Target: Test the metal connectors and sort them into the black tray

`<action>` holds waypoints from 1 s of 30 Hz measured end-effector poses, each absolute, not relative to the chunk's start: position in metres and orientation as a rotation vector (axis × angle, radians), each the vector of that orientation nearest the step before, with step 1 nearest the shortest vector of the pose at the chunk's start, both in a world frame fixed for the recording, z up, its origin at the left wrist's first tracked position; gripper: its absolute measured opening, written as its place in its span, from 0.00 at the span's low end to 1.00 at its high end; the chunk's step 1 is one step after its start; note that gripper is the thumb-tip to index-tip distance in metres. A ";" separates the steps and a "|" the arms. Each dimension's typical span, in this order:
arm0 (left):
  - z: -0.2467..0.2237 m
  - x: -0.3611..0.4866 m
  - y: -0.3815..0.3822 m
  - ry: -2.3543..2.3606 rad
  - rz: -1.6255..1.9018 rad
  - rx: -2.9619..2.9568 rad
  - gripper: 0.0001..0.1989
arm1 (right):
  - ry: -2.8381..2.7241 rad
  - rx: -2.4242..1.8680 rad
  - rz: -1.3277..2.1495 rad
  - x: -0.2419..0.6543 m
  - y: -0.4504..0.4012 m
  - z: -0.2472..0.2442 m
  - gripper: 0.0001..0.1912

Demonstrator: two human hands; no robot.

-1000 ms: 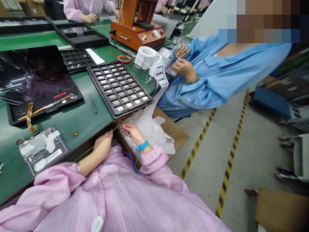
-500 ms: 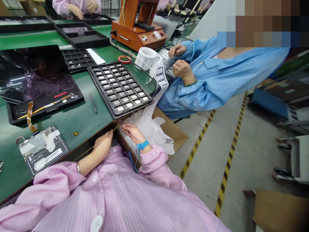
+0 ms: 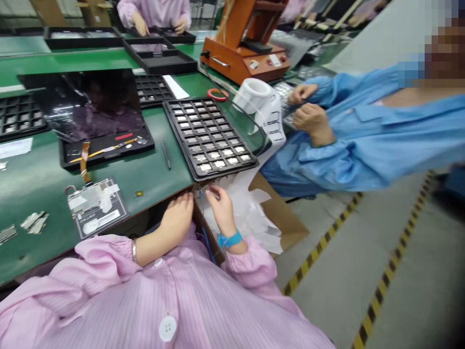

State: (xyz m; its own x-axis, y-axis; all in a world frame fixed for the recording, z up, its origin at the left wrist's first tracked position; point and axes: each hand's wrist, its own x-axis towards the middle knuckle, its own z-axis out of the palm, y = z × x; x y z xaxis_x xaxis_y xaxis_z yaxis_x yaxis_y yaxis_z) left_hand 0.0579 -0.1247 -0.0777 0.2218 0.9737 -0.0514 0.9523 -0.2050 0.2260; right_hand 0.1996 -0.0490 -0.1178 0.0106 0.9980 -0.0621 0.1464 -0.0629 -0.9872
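Observation:
At the table's front edge, my left hand (image 3: 178, 216) lies palm down with its fingers stretched out side by side; nothing shows in it. Just right of it, my right hand (image 3: 222, 209), with a blue wrist strap (image 3: 229, 239), is bent in a pinch above the box of white paper. What its fingertips hold is too small to tell. A black tray of metal parts (image 3: 212, 138) lies beyond both hands. To the left are tweezers (image 3: 166, 155), a small yellow piece (image 3: 138, 194) and an opened tablet's board (image 3: 98, 208), joined by a flex cable to its screen (image 3: 98, 104).
An orange machine (image 3: 247, 58), a white label roll (image 3: 254, 94) and red tape (image 3: 217, 94) stand behind the tray. A person in blue (image 3: 356, 131) works at the right. Below the table edge is a cardboard box (image 3: 286, 218). Metal scraps (image 3: 35, 222) lie at left.
The view has shifted left, so things appear further right. The yellow strip between my hands no longer shows. My left hand's fingers have straightened and flattened at the table edge.

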 end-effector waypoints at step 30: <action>0.007 -0.157 -0.283 2.725 0.882 1.527 0.12 | -2.384 -0.690 0.516 0.045 -0.054 -0.062 0.14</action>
State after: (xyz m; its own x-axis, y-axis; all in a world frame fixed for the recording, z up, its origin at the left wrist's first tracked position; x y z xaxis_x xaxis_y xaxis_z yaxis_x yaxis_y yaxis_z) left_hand -0.1570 -0.2831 0.0074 -0.5533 0.7595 0.3422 0.8159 0.4115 0.4061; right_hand 0.0455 -0.0539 -0.0619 -0.6865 0.5826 0.4351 0.3505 0.7894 -0.5040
